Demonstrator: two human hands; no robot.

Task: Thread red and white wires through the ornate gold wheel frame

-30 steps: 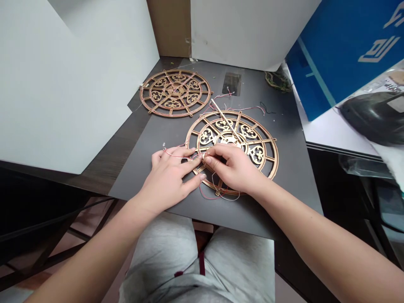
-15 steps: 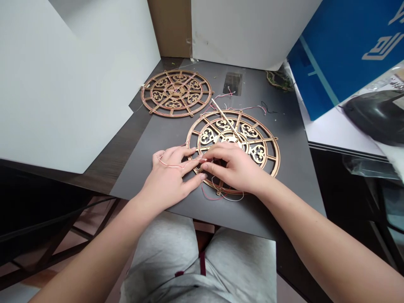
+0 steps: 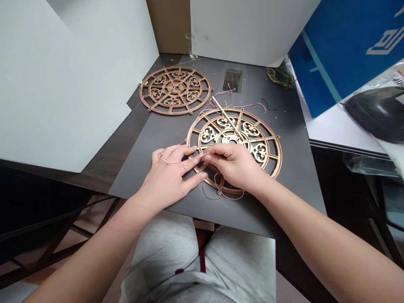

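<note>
Gilded fretwork wheel [image 3: 249, 128] lies flat on a dark grey board [image 3: 284, 176], near the person and right of the board's middle. It is a round, open frame with an outer rim, straight spokes, scrolled clover-like panels and a central hub. Being round, it has no long axis of its own, but a thin pale rod [image 3: 227, 119] lies across its far side, its long axis running from far left down to near right, ending close to the hub.

Compared with half a second ago, the right hand [image 3: 233, 166] sits a little farther over the wheel, and the pink-and-white wire [image 3: 186, 164] runs straighter. That wire crosses the back of the left hand [image 3: 167, 176] and ends at the right hand's fingertips [image 3: 208, 158], which are closed on it above the near left of the wheel. The left hand stays open, its fingers spread and its fingertips at the rim. More loose wires [image 3: 221, 195] curl beneath the wheel's near edge. A matching wheel [image 3: 175, 90] lies well apart at far left.
</note>
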